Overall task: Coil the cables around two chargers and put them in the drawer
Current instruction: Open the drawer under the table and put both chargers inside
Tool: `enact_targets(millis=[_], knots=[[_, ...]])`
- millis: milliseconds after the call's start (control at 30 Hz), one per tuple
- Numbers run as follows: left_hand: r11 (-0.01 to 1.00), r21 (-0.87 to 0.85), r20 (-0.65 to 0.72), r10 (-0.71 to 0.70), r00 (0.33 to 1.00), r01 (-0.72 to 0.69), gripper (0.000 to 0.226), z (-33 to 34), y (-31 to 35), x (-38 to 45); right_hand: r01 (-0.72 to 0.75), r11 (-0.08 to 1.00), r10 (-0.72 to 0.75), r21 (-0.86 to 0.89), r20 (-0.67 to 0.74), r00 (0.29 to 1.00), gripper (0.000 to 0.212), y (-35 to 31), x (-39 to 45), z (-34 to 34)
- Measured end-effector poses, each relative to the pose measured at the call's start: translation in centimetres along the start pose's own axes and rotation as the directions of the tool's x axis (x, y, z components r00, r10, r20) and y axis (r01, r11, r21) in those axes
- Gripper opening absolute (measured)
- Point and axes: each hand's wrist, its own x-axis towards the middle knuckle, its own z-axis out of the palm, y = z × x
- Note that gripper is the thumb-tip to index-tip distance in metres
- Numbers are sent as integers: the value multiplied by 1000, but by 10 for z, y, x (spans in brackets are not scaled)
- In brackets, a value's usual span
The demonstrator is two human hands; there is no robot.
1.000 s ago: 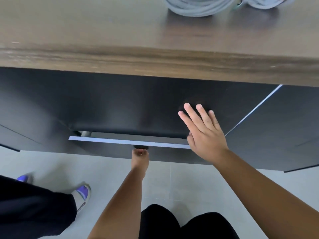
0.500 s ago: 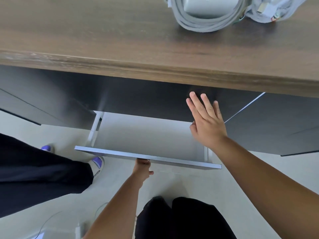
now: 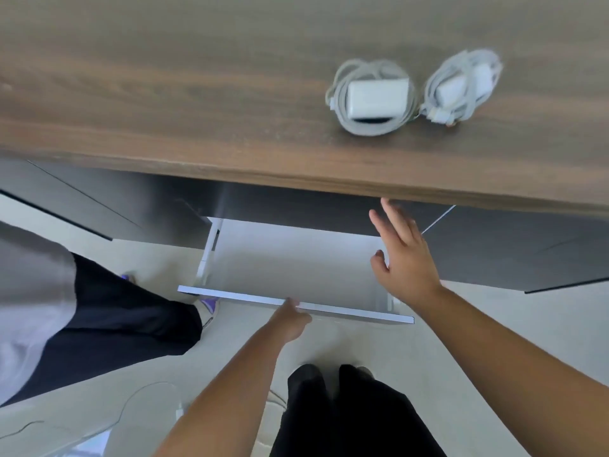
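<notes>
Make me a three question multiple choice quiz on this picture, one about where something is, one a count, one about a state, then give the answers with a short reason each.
1. Where are the coiled chargers?
A. in the drawer
B. on the wooden tabletop
C. on the floor

2. How many coiled chargers can be seen?
A. one
B. two
C. three

3. What state is the drawer in?
A. shut
B. pulled open, nothing seen inside
C. open and full of cables

Answers:
1 B: the left charger and the right charger lie side by side on the tabletop.
2 B: two bundles show.
3 B: the drawer stands out from the cabinet, its white bottom bare, with the left hand at its front edge and the right hand spread open above it.
</notes>
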Motion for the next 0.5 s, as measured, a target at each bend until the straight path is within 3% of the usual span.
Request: enact_targets(millis=[100, 167, 267, 333, 433, 500], knots=[[969, -49, -75, 240, 968, -244, 32, -22, 51, -78, 61, 987, -36, 149, -167, 985, 37, -30, -15, -61], [904, -85, -140, 407, 903, -420, 21, -42, 88, -139, 169, 965, -107, 199, -290, 951, 30, -51, -14, -109], [730, -53, -203, 660, 723, -681, 17, -73, 135, -222, 290, 934, -164, 211, -467, 869, 27, -72, 4, -173], [610, -41, -277, 754, 595, -792, 19, -94, 160, -258, 242, 941, -85, 237, -527, 846, 25, -73, 26, -201], [504, 87, -444, 792, 419, -859, 19, -119, 199, -278, 3, 944, 144, 329, -420, 896, 30, -61, 66, -219], [530, 213, -482, 788, 384, -821, 29, -132, 224, -268, -168, 912, 255, 374, -196, 947, 45, -51, 90, -220]])
